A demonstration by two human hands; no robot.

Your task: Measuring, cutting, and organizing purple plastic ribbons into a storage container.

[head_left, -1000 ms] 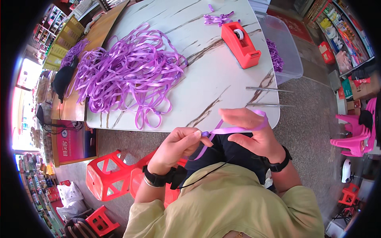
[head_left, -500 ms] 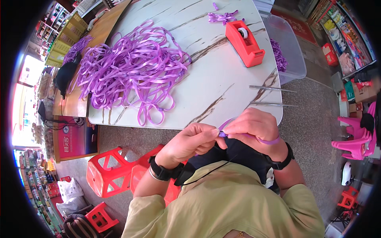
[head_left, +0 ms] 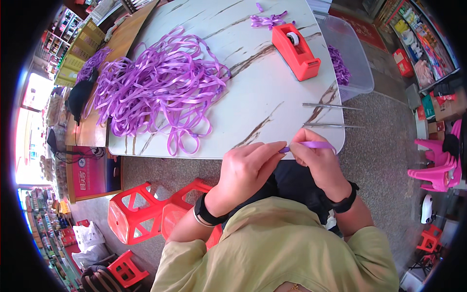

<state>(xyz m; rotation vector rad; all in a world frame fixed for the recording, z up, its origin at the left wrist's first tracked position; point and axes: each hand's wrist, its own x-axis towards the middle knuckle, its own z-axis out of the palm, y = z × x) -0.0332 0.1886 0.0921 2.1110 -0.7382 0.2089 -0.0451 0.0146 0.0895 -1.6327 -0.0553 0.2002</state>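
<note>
Over the table's near edge, my left hand (head_left: 248, 168) and my right hand (head_left: 315, 158) meet, both closed. They pinch a narrow purple ribbon (head_left: 318, 145), which loops over the fingers of my right hand. Its small darker end shows between the two sets of fingertips; my fingers hide the rest. A big tangled heap of purple ribbons (head_left: 160, 82) lies on the marbled white table (head_left: 253, 107), to the left beyond my hands. Two thin metal rods (head_left: 333, 125) stick out past the table's right edge, just beyond my right hand.
A red tape dispenser (head_left: 304, 68) stands at the table's right side, near a small bundle of purple ribbons (head_left: 268, 20). Beside the table is a clear plastic bin (head_left: 360, 58) holding purple ribbon. Red stools (head_left: 131, 214) stand at lower left, pink chairs (head_left: 435, 160) at far right.
My left hand has turned so its back faces up, and both hands have shifted slightly. The ribbon now lies flatter across my right fingers. The view has moved a little.
</note>
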